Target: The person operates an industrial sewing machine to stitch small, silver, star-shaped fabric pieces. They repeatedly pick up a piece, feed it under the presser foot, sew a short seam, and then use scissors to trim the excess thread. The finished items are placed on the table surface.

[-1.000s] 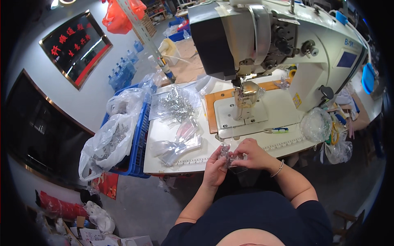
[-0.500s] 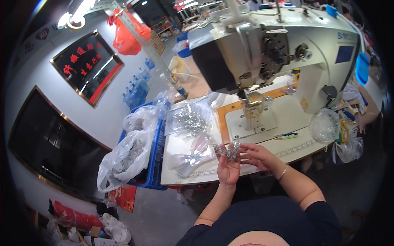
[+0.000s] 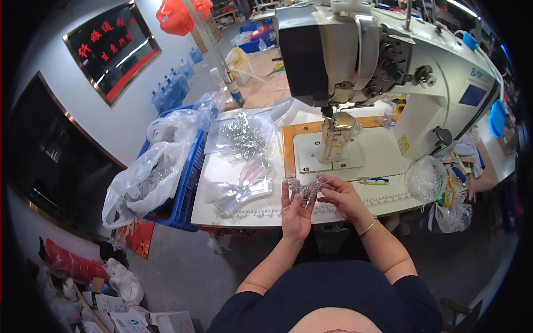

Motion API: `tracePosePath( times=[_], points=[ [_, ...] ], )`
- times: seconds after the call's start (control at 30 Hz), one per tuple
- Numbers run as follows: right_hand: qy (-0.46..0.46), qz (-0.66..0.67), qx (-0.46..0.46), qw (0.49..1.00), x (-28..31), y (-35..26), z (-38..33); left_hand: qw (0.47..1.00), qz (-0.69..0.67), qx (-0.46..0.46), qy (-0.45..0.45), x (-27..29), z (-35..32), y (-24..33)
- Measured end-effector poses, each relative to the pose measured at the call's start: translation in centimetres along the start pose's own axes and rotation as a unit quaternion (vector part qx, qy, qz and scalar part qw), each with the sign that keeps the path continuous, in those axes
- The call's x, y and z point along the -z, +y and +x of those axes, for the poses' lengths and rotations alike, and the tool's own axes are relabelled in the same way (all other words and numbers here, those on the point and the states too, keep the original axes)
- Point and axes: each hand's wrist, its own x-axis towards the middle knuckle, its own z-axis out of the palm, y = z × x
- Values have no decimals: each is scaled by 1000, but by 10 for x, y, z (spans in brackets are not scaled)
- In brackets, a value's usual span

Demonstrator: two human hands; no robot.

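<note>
My left hand (image 3: 297, 216) holds a silver, sparkly, bow-shaped ornament (image 3: 305, 191) above the table's front edge, its thumb in front and its fingers behind. My right hand (image 3: 343, 198) pinches the ornament's right end between thumb and fingers. Beyond both hands stands a sewing machine (image 3: 355, 50), its needle area over a raised post (image 3: 336, 139). Clear plastic pieces (image 3: 239, 191) lie on the table to the left. Behind them, a heap of similar silver ornaments (image 3: 244, 139) rests on a plastic sheet. Thread snips (image 3: 377, 181) lie right of my right hand.
A blue crate (image 3: 189, 194) with a white plastic bag (image 3: 147, 177) stands against the table's left side. A measuring strip (image 3: 261, 212) runs along the front edge. At the right are a round clear bag (image 3: 426, 177) and yellow-handled scissors (image 3: 448, 191). Water bottles (image 3: 172, 89) stand by the wall.
My right hand's fingers have closed onto the ornament's right end, where they were looser before. My left hand still holds it. The whole view has shifted, with the table now sitting higher and more to the left.
</note>
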Motion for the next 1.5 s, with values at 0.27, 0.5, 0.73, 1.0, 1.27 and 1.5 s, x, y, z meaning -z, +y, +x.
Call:
tracePosePath(
  times=[0.27, 0.5, 0.73, 1.0, 1.27, 1.5],
  points=[
    [14, 9, -24, 1000, 2, 4, 0, 1000, -10, 17, 15, 4, -6, 1],
    [12, 20, -24, 999, 4, 8, -1, 999, -6, 29, 26, 7, -6, 1],
    [22, 29, -29, 999, 8, 12, -1, 999, -7, 33, 37, 11, -6, -2],
    [56, 84, -46, 994, 31, 32, 6, 990, -105, 92, -6, 15, 2, 2],
    [32, 112, -23, 993, 34, 34, 2, 985, -140, 85, -47, 19, 4, 2],
    [23, 99, -17, 995, 32, 32, -1, 985, -137, 96, -49, 17, 3, 4]
  ],
)
